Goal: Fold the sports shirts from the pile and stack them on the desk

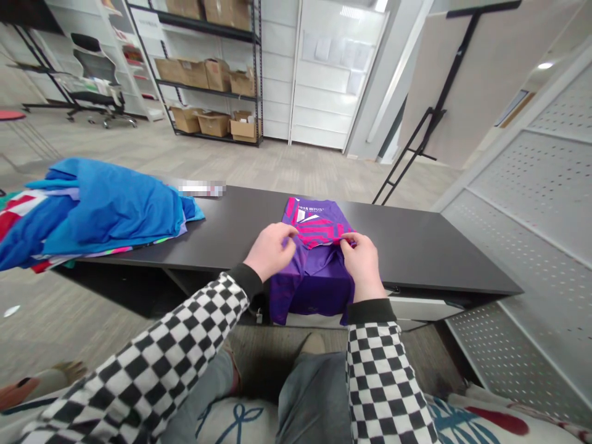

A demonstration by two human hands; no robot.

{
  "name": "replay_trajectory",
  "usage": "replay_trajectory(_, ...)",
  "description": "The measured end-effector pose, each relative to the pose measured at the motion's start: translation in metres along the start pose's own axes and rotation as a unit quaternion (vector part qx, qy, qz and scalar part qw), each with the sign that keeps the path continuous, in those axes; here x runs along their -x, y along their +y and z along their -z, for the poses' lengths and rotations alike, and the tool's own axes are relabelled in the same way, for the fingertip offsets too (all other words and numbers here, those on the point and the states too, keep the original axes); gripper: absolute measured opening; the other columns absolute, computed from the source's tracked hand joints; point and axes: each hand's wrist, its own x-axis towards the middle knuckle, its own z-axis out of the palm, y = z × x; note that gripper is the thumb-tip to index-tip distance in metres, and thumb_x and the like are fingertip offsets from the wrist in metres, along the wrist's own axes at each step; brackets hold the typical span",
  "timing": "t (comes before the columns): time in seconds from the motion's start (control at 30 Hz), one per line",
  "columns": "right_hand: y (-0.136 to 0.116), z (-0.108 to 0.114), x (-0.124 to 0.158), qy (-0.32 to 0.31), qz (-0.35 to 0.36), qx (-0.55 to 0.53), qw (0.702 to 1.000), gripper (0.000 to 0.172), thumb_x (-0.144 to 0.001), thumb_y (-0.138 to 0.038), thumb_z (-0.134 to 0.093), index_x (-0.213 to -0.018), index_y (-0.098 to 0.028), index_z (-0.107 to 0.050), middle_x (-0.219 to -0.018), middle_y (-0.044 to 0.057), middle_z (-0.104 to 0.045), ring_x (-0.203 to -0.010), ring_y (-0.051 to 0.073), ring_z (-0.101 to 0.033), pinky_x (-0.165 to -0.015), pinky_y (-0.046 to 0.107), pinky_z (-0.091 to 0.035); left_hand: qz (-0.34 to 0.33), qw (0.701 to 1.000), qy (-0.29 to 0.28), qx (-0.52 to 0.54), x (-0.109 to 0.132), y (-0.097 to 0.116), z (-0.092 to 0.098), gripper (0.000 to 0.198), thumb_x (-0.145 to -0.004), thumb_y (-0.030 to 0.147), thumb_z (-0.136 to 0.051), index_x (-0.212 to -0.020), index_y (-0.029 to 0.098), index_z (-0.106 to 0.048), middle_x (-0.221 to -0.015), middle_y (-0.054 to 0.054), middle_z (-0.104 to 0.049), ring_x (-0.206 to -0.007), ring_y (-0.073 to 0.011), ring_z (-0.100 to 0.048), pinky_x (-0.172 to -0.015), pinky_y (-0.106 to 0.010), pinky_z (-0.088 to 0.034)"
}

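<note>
A purple and pink sports shirt (312, 259) lies on the near edge of a black table (416, 246), with its lower part hanging over the edge. My left hand (272, 249) pinches a folded pink edge of the shirt on its left side. On the shirt's right side, my right hand (362, 262) grips the same fold. Both hands are closed on the cloth, about a shirt's width apart. My sleeves are black-and-white checked.
A pile of blue and multicoloured garments (87, 213) lies on the table's left end. A white perforated panel (536, 203) stands at the right. Shelves with cardboard boxes (208, 74) and an office chair (92, 74) stand far behind. My knees are below the table.
</note>
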Motion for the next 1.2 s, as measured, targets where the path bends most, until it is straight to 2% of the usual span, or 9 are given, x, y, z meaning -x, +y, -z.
replay_trajectory(0.1,0.002,-0.001,-0.001,0.009,-0.001,-0.023,1.0,0.023,-0.091,-0.032,-0.068,-0.1,-0.022,-0.086,-0.107,0.012,-0.084,-0.102,0.03,-0.075,-0.105,0.044,-0.056,-0.068,0.991,-0.091,-0.064,0.01,0.058,-0.018,0.02,-0.107,0.03,-0.064,-0.104,0.024,-0.082,-0.107,-0.009,-0.083,-0.106,-0.0293,-0.073,-0.098,-0.047,-0.057)
replay_trajectory(0.2,0.003,0.002,0.001,0.013,-0.018,-0.042,0.999,0.022,-0.091,-0.036,-0.069,-0.095,-0.021,-0.084,-0.101,0.012,-0.085,-0.098,0.031,-0.076,-0.102,0.044,-0.057,-0.068,0.976,-0.141,-0.151,0.011,0.088,-0.032,0.024,-0.106,0.039,-0.069,-0.1,0.02,-0.082,-0.108,-0.013,-0.081,-0.11,-0.0337,-0.071,-0.093,-0.05,-0.054)
replay_trajectory(0.3,0.004,0.003,0.004,0.011,-0.035,-0.062,0.997,0.022,-0.091,-0.039,-0.07,-0.093,-0.021,-0.083,-0.099,0.012,-0.086,-0.096,0.031,-0.077,-0.097,0.042,-0.059,-0.051,0.967,-0.168,-0.185,0.007,0.088,-0.031,0.019,-0.105,0.03,-0.067,-0.103,0.019,-0.082,-0.111,-0.015,-0.081,-0.11,-0.0337,-0.071,-0.093,-0.05,-0.051)
replay_trajectory(0.5,0.011,-0.005,0.003,0.014,-0.063,-0.102,0.993,0.025,-0.091,-0.041,-0.068,-0.098,-0.022,-0.082,-0.097,0.011,-0.086,-0.092,0.03,-0.079,-0.092,0.04,-0.062,-0.072,0.951,-0.222,-0.203,0.003,0.082,-0.006,0.019,-0.097,0.022,-0.069,-0.11,0.02,-0.081,-0.111,-0.014,-0.08,-0.106,-0.0329,-0.072,-0.091,-0.049,-0.049)
replay_trajectory(0.6,0.012,-0.008,0.001,0.013,-0.069,-0.109,0.992,0.024,-0.091,-0.041,-0.068,-0.097,-0.022,-0.082,-0.098,0.011,-0.086,-0.09,0.03,-0.079,-0.092,0.04,-0.062,-0.093,0.942,-0.242,-0.214,0.004,0.082,0.001,0.019,-0.096,0.018,-0.068,-0.109,0.02,-0.082,-0.111,-0.013,-0.081,-0.106,-0.0326,-0.072,-0.091,-0.048,-0.048)
replay_trajectory(0.87,0.007,-0.003,0.004,0.001,-0.07,-0.096,0.993,0.024,-0.093,-0.038,-0.067,-0.101,-0.021,-0.083,-0.1,0.011,-0.086,-0.094,0.03,-0.08,-0.098,0.04,-0.062,-0.146,0.934,-0.229,-0.233,0.006,0.077,0.007,0.023,-0.102,0.011,-0.064,-0.102,0.021,-0.084,-0.113,-0.017,-0.079,-0.108,-0.035,-0.069,-0.087,-0.052,-0.045)
replay_trajectory(1.03,-0.001,0.006,0.005,0.018,-0.012,-0.045,0.999,0.028,-0.095,-0.032,-0.063,-0.108,-0.02,-0.085,-0.116,0.014,-0.086,-0.11,0.031,-0.078,-0.11,0.043,-0.058,-0.107,0.939,-0.214,-0.246,0.008,0.083,0.013,0.029,-0.102,0.008,-0.059,-0.101,0.02,-0.085,-0.109,-0.019,-0.078,-0.106,-0.0367,-0.068,-0.089,-0.054,-0.044)
replay_trajectory(1.1,-0.004,0.01,0.006,0.009,-0.001,-0.038,0.999,0.031,-0.094,-0.026,-0.06,-0.11,-0.021,-0.085,-0.117,0.014,-0.085,-0.11,0.03,-0.077,-0.11,0.043,-0.058,-0.088,0.94,-0.214,-0.249,0.012,0.088,0.012,0.026,-0.102,0.009,-0.061,-0.102,0.019,-0.085,-0.108,-0.02,-0.078,-0.105,-0.0369,-0.068,-0.089,-0.054,-0.045)
replay_trajectory(1.2,-0.006,0.013,0.007,-0.008,0.001,-0.034,0.999,0.031,-0.087,-0.018,-0.056,-0.099,-0.022,-0.084,-0.109,0.013,-0.084,-0.104,0.03,-0.076,-0.107,0.042,-0.059,-0.077,0.942,-0.208,-0.253,0.016,0.094,0.005,0.019,-0.101,0.017,-0.068,-0.109,0.02,-0.084,-0.111,-0.02,-0.077,-0.106,-0.0374,-0.068,-0.088,-0.054,-0.046)
